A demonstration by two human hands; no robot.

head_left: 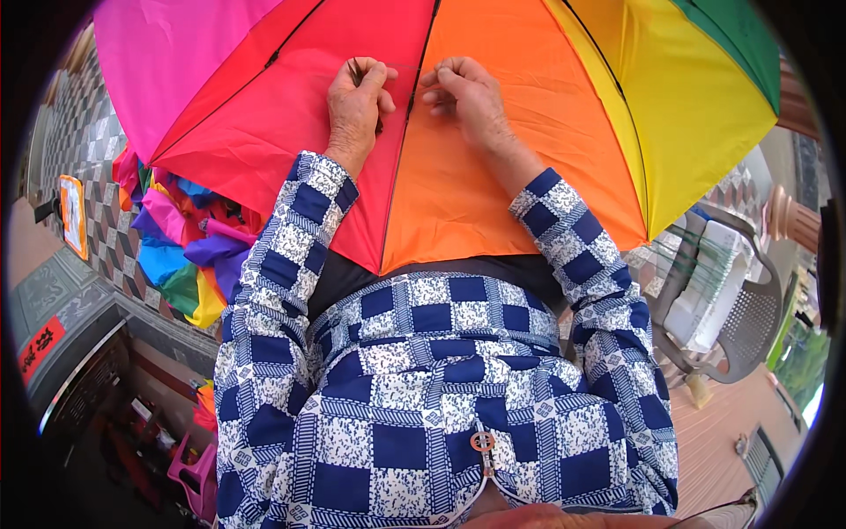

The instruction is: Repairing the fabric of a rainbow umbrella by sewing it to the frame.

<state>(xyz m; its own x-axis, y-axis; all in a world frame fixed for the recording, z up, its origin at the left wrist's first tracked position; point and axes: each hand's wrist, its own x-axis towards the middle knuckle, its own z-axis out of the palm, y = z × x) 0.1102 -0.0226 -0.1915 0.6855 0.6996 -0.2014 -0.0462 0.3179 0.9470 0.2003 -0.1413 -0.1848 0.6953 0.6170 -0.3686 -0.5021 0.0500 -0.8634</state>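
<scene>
An open rainbow umbrella [493, 132] lies across my lap, its pink, red, orange, yellow and green panels spread out ahead. My left hand [357, 110] rests on the red panel beside a dark rib, fingers pinched on something thin, maybe a needle; it is too small to tell. My right hand [467, 97] sits on the orange panel just across the same rib, fingers curled and pinching at the seam. The two hands are a few centimetres apart. A fine thread seems to run between them. My sleeves are blue-and-white checked.
A heap of coloured umbrella fabric [189, 251] lies at my left. A grey plastic chair [749, 326] with a white bundle stands at the right. Patterned tiles [84, 132] cover the floor at far left, and a pink stool [198, 472] sits at lower left.
</scene>
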